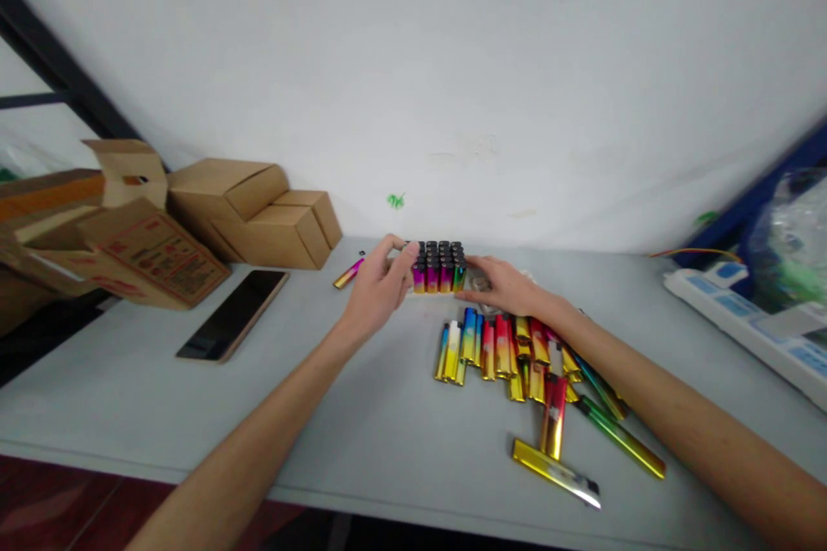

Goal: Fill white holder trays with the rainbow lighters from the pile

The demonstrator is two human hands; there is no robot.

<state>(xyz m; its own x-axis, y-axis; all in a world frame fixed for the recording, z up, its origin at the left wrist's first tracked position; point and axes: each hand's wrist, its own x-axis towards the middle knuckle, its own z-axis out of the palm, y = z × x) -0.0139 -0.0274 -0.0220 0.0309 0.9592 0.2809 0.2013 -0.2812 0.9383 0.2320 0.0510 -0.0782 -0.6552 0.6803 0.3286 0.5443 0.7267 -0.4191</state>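
A tight block of upright lighters (439,265) with black tops and rainbow bodies stands near the far edge of the grey table (362,430). My left hand (378,280) presses against the block's left side, fingers curled around it. On the block's right side rests my right hand (500,282), its fingers flat against it. Several loose metallic lighters (510,353) in gold, red and blue lie in a heap just in front of my right wrist. One more lighter (349,273) lies alone to the left of my left hand.
A dark phone (233,314) lies face up on the left. Brown cardboard boxes (251,211) stack at the back left against the white wall. A white power strip (749,318) and a plastic bag (794,232) sit at the right edge.
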